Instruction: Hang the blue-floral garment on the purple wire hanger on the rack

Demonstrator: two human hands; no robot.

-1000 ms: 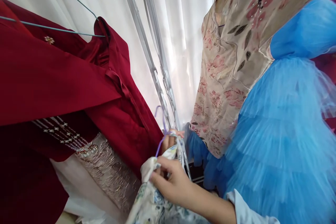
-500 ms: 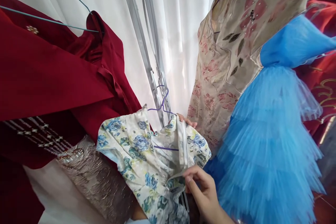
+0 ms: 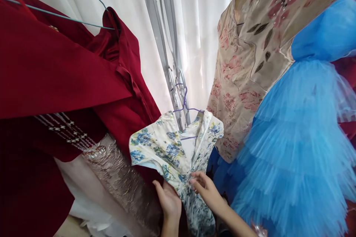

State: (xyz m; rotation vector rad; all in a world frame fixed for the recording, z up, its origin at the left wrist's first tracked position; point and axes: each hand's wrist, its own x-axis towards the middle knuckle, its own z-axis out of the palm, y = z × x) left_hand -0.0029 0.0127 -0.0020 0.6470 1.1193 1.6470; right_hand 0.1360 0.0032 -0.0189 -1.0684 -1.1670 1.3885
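Observation:
A small white dress with blue and green flowers (image 3: 172, 150) hangs in the middle on a purple wire hanger (image 3: 185, 100). At its waist, my right hand (image 3: 207, 190) has its thumb and forefinger drawn together on the front of the cloth. My left hand (image 3: 170, 202) is at the left side of the waist, thumb stretched out and away. Its other fingers are partly hidden behind the dress. The neckline forms a V, and the right front edge folds over along a pale band.
A dark red garment (image 3: 69, 70) on a teal hanger fills the left, above a shiny brownish skirt (image 3: 116, 170). Grey metal poles (image 3: 155, 18) rise before a white curtain (image 3: 200, 26). On the right hang a beige floral dress (image 3: 241, 66) and a tiered blue tulle dress (image 3: 294, 137).
The hand at the dress's right shoulder has gone from there. My left hand now shows at the waist. The dress front has drawn closer together, and the view has shifted.

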